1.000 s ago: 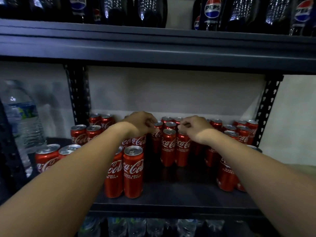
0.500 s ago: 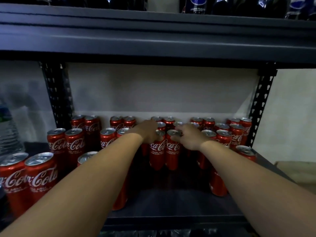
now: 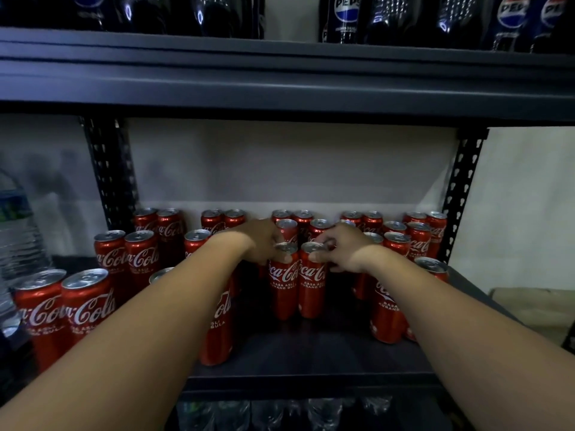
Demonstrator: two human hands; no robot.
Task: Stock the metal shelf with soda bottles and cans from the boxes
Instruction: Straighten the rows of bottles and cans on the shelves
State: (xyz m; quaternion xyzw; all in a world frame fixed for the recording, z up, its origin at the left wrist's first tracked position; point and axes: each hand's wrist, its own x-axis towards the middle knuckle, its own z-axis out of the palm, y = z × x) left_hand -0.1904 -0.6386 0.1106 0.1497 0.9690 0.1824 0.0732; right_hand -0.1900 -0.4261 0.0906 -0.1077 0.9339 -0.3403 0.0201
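Several slim red Coca-Cola cans stand in pairs on the dark metal shelf. My left hand grips the top of the left can of the middle front pair. My right hand grips the top of the right can beside it. Both cans stand upright on the shelf board and touch each other. My forearms hide parts of the cans nearer the front.
Dark Pepsi bottles line the shelf above. A clear water bottle stands at the far left. More water bottles show on the level below. Perforated uprights frame the bay. Bare shelf board lies in front of the held cans.
Both hands stay on the tops of the same two middle cans. The view has shifted, so the cans at the left now show more fully.
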